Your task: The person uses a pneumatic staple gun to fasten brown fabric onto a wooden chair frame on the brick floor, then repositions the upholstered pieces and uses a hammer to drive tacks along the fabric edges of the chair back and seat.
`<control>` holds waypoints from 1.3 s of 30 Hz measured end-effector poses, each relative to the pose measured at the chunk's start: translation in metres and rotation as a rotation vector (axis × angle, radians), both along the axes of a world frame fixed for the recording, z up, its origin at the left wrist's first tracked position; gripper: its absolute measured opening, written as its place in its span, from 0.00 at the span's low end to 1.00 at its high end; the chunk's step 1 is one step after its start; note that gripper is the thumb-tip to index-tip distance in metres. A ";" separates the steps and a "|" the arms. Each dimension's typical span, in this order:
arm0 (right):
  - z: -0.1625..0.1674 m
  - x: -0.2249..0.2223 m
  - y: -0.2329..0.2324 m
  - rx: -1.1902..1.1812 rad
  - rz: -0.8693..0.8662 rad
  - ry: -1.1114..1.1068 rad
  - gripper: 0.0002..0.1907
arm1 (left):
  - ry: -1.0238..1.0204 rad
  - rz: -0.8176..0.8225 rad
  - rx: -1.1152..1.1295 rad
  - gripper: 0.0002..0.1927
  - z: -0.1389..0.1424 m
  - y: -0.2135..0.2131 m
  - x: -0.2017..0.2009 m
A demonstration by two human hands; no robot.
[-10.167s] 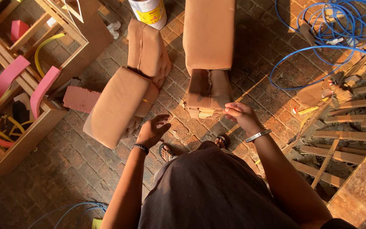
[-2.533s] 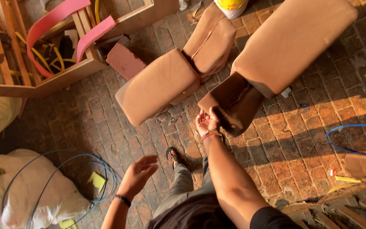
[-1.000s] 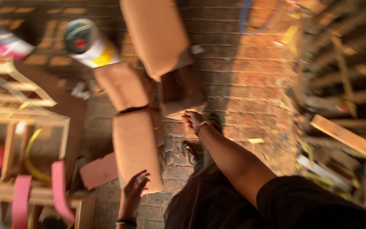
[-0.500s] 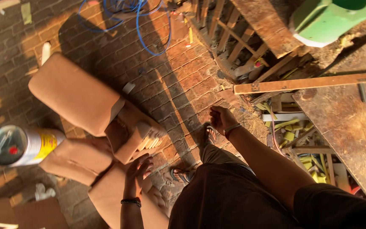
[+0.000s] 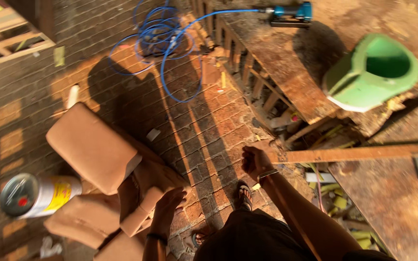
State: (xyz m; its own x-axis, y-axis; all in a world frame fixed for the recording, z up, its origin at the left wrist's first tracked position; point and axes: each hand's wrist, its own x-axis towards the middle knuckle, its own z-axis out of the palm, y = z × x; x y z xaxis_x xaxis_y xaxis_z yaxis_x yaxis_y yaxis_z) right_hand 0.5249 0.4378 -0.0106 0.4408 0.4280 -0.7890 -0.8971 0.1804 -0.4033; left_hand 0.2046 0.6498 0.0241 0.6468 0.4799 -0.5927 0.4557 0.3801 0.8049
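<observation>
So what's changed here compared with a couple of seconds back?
The right hand has let go of the brown cushion's end and now hangs curled over the brick floor, beside a long wooden plank. The left hand, free before, now rests on the tan cushions. The view has swung round, showing a blue hose and green tub. The cushions and white can still lie on the floor.

large piece: tan leather-covered padded cushion, rounded corners, lying tilted on the brick floor, upper left of the group
lower pieces: similar tan padded sections just beside it, lying low on the bricks, partly out of view
joint: brown folded panel between them, under the left hand's fingers
</observation>
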 end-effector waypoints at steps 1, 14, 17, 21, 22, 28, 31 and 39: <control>0.003 0.010 0.005 0.033 0.008 -0.014 0.06 | -0.020 0.007 0.012 0.24 0.006 0.000 0.011; 0.022 0.127 0.083 0.155 -0.017 -0.046 0.05 | 0.114 -0.016 0.180 0.23 -0.006 0.075 0.103; 0.019 0.142 0.127 0.134 -0.033 -0.050 0.05 | -0.114 -0.097 0.095 0.22 -0.038 0.110 0.150; 0.009 0.174 0.173 0.068 -0.038 -0.072 0.07 | 0.052 -0.159 -0.037 0.20 -0.069 0.181 0.232; 0.005 0.192 0.186 0.079 -0.054 -0.121 0.07 | 0.031 -0.164 -0.073 0.20 -0.074 0.201 0.256; 0.016 0.286 0.227 -0.006 -0.272 -0.188 0.09 | -0.149 -0.418 0.280 0.18 -0.052 0.313 0.377; 0.027 0.316 0.249 0.072 -0.287 -0.312 0.07 | -0.129 -0.469 0.141 0.18 -0.022 0.360 0.431; 0.024 0.424 0.282 -0.166 -0.426 -0.315 0.07 | -0.106 -0.509 0.152 0.17 0.011 0.416 0.583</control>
